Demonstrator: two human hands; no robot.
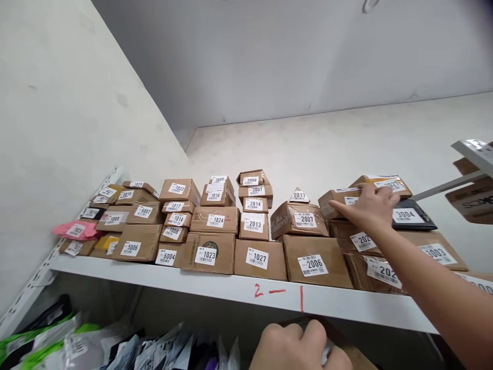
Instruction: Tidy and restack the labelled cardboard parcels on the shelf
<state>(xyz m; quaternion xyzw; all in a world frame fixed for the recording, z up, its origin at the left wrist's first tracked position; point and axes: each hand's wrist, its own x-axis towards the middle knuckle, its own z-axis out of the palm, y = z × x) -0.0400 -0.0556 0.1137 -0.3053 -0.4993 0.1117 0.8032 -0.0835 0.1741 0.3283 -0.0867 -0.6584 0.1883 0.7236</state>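
At the upper shelf's right part, my right hand [370, 205] spans the front of a small cardboard box [332, 199], its thumb and fingers spread across it. That box lies on top of other parcels; its label is partly covered. Touching or close by my fingertips is a box labelled 2027 [400, 186], and a black parcel labelled 3004 [414, 216] sits below. Lower down, my left hand [298, 349] is closed in a fist below the shelf edge. A whitish bit shows by its fingers, with a brown cardboard surface [346, 347] behind; what it grips is mostly hidden.
The white shelf [231, 285], marked 2-1 in red, bears stacked labelled boxes, such as 2006 [308, 246] and 1023 [227, 246]. A pink parcel [87, 232] lies far left. Bagged parcels [88, 347] fill the level below. Another shelf's metal end [475, 154] juts in at right.
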